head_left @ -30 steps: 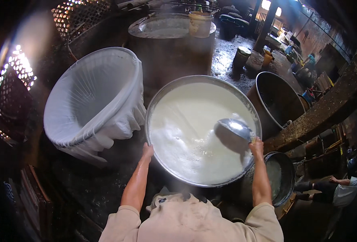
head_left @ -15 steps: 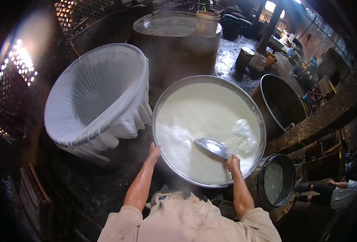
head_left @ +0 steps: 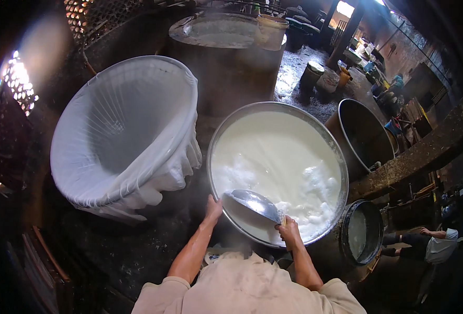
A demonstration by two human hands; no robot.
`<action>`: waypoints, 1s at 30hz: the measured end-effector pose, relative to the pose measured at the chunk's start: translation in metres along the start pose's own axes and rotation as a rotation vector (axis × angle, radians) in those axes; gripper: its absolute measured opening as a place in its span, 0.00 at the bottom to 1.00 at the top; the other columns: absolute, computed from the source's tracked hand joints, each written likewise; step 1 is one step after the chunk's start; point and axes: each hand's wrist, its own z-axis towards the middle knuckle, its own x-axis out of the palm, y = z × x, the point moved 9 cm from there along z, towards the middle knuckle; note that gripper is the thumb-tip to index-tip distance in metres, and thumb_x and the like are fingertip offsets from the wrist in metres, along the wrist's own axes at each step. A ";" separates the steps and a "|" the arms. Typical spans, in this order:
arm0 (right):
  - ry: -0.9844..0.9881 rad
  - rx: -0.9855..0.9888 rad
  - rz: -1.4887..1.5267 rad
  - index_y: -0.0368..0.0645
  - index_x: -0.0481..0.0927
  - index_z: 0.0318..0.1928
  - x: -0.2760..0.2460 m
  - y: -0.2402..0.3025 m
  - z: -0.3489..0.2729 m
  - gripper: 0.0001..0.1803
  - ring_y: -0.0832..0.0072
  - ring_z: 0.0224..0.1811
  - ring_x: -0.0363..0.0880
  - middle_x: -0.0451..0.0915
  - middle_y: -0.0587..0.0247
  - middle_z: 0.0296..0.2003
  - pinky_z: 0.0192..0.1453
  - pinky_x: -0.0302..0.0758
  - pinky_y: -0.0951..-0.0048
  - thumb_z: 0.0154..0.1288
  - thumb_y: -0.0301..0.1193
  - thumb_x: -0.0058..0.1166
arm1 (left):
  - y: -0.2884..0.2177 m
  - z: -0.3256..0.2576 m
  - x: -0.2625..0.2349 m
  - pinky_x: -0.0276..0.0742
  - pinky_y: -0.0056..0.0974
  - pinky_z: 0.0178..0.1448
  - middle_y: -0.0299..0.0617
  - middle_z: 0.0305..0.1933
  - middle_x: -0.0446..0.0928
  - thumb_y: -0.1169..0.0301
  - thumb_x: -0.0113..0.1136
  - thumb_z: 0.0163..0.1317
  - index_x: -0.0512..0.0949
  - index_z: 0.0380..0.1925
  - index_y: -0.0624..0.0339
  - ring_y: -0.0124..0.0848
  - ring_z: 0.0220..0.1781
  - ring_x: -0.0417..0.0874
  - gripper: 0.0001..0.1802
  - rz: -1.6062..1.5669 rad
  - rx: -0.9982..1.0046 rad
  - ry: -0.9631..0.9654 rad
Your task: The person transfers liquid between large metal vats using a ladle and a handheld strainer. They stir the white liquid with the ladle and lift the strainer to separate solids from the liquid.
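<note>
A wide round metal vat (head_left: pixel 279 104) full of cream-white liquid (head_left: pixel 273 146) stands in front of me, with patches of froth on its surface. My left hand (head_left: pixel 213 208) grips the vat's near left rim. In my right hand (head_left: pixel 289 231) is the short handle of a large metal scoop (head_left: pixel 254 204). The scoop's shiny bowl is tilted at the near left of the liquid, close to my left hand. Whether the bowl's lower edge is under the liquid, I cannot tell. To the left stands a big round container lined with white cloth (head_left: pixel 77 136), its inside sloping down.
Behind is a large steaming vat (head_left: pixel 226 73) with a pale bucket (head_left: pixel 270 32) on its rim. An open metal drum (head_left: pixel 341 123) and a dark-rimmed tub (head_left: pixel 380 230) stand to the right, near a thick beam (head_left: pixel 414 162). Another person (head_left: pixel 442 246) is at the far right.
The scoop and my right hand have moved left and nearer to me, toward the vat's near left rim. Froth has spread on the right side. My left hand keeps its hold on the rim.
</note>
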 end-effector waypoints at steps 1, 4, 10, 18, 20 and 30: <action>0.019 0.018 0.034 0.37 0.73 0.36 0.002 0.010 -0.004 0.15 0.77 0.13 0.68 0.70 0.64 0.15 0.15 0.68 0.74 0.44 0.27 0.54 | -0.006 -0.003 -0.003 0.66 0.46 0.51 0.58 0.43 0.72 0.67 0.50 0.55 0.63 0.45 0.66 0.51 0.48 0.72 0.20 0.043 0.031 -0.015; 0.062 -0.025 0.073 0.39 0.74 0.38 -0.011 0.059 -0.014 0.16 0.80 0.12 0.65 0.69 0.66 0.14 0.13 0.64 0.76 0.45 0.26 0.56 | -0.008 -0.008 -0.007 0.66 0.46 0.51 0.59 0.43 0.72 0.67 0.51 0.54 0.65 0.43 0.66 0.52 0.48 0.72 0.19 0.002 0.066 -0.049; -0.124 -0.508 -0.329 0.41 0.74 0.41 -0.043 0.179 0.051 0.21 0.64 0.23 0.75 0.77 0.53 0.24 0.28 0.73 0.66 0.42 0.29 0.56 | 0.008 0.003 0.000 0.65 0.44 0.51 0.56 0.45 0.72 0.68 0.51 0.54 0.62 0.50 0.63 0.50 0.49 0.72 0.23 -0.057 0.056 -0.002; -0.264 -0.362 -0.720 0.41 0.74 0.36 -0.013 0.208 0.153 0.15 0.56 0.39 0.76 0.77 0.49 0.35 0.42 0.73 0.59 0.44 0.31 0.53 | 0.003 0.002 0.000 0.65 0.51 0.51 0.61 0.44 0.72 0.63 0.49 0.57 0.61 0.46 0.65 0.56 0.48 0.71 0.21 0.049 0.013 0.059; -0.190 -0.348 -0.781 0.39 0.75 0.33 -0.009 0.184 0.161 0.12 0.59 0.34 0.78 0.78 0.49 0.31 0.37 0.74 0.61 0.46 0.29 0.50 | 0.001 0.001 0.000 0.65 0.51 0.51 0.60 0.44 0.71 0.63 0.49 0.56 0.61 0.46 0.64 0.56 0.48 0.71 0.21 0.050 0.034 0.044; -0.080 -0.212 -0.768 0.38 0.76 0.30 -0.023 0.061 0.128 0.11 0.59 0.30 0.79 0.78 0.50 0.27 0.35 0.76 0.63 0.42 0.28 0.52 | -0.001 0.001 -0.005 0.64 0.49 0.53 0.61 0.45 0.71 0.64 0.50 0.56 0.61 0.46 0.67 0.55 0.50 0.70 0.22 0.053 0.073 -0.033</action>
